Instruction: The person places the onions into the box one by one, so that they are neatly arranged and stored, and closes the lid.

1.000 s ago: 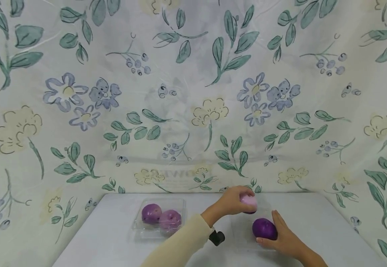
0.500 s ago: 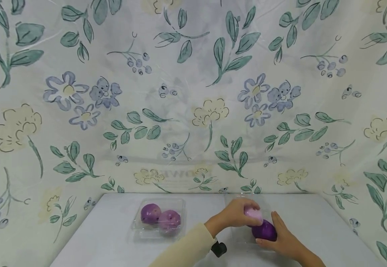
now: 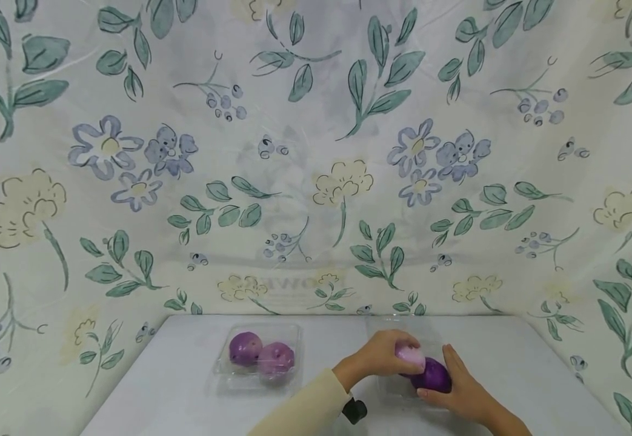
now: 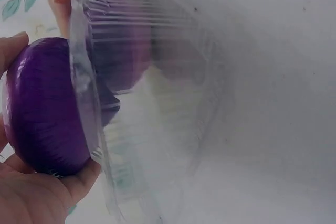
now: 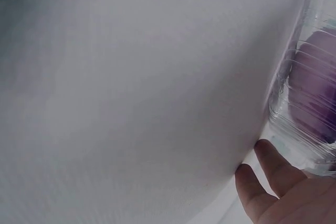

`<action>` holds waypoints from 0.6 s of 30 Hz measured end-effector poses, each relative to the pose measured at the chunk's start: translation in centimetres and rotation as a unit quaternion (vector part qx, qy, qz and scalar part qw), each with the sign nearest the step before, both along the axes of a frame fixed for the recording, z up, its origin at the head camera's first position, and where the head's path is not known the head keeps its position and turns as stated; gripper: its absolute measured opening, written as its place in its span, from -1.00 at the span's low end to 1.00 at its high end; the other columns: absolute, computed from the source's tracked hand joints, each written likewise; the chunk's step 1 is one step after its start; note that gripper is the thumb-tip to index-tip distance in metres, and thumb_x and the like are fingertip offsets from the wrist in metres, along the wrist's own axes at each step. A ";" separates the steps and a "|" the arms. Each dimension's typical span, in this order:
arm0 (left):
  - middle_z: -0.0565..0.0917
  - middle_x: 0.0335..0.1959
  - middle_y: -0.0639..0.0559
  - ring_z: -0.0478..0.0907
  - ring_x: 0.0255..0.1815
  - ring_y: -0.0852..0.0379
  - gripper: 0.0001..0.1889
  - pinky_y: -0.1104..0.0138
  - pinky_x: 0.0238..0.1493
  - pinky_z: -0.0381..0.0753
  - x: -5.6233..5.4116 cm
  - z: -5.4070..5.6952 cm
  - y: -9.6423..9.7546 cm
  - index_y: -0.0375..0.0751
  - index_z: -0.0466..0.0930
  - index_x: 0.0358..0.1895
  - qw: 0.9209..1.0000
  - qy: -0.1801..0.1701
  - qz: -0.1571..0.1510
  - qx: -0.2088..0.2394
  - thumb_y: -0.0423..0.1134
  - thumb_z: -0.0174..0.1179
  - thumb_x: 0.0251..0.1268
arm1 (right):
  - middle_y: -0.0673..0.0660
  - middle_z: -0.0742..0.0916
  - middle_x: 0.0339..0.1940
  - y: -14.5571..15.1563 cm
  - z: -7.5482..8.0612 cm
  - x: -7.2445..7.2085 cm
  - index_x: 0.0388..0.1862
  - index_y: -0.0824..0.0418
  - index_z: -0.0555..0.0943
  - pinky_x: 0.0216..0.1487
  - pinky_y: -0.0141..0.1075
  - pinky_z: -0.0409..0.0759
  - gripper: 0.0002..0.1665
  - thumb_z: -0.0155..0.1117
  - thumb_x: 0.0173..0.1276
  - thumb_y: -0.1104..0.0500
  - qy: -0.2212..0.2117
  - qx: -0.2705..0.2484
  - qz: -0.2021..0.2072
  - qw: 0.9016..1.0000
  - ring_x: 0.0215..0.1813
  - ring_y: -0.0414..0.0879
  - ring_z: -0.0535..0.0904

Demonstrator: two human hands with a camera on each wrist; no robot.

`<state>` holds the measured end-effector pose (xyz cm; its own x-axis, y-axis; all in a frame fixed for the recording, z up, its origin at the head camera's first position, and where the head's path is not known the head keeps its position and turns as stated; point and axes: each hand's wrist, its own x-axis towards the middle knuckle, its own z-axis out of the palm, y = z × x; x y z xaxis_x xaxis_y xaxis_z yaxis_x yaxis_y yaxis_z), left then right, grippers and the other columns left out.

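My left hand [image 3: 383, 354] grips a red onion [image 3: 411, 358] by its sides, low over the clear plastic box [image 4: 152, 156] on the right of the table. In the left wrist view this onion [image 4: 44, 111] shows striped dark purple skin, and its pointed tip reaches past the box's rim. A second, darker red onion [image 3: 432, 376] sits in the box, right beside the held one. My right hand [image 3: 465, 387] lies along the box's right side, thumb toward the front. The right wrist view has two straight fingers [image 5: 273, 166] with tips on the table beside the box wall.
On the left of the white table [image 3: 163, 387] stands another clear box [image 3: 228, 384] with two red onions [image 3: 276, 360] inside. The right box's raised lid [image 3: 375, 327] stands behind my left hand. A floral cloth [image 3: 305, 151] hangs behind the table.
My left hand has lowered the held onion toward the box and beside the darker onion, then shifted slightly left. My right hand has stayed nearly still.
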<state>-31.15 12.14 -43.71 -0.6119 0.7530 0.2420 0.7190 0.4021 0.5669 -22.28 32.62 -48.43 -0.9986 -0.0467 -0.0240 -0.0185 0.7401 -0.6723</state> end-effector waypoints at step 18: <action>0.71 0.02 0.10 0.50 -0.13 0.43 -0.54 0.56 -0.15 0.52 -0.9 -1.0 -0.7 -0.12 0.70 0.04 0.998 -0.055 -0.010 -0.014 -0.04 0.47 0.06 | 0.54 -0.16 0.57 -0.3 0.1 -0.1 0.54 0.53 -0.29 0.46 0.35 -0.14 0.48 0.43 0.16 -0.26 -0.013 -0.005 -0.011 1.000 0.57 0.47 -0.27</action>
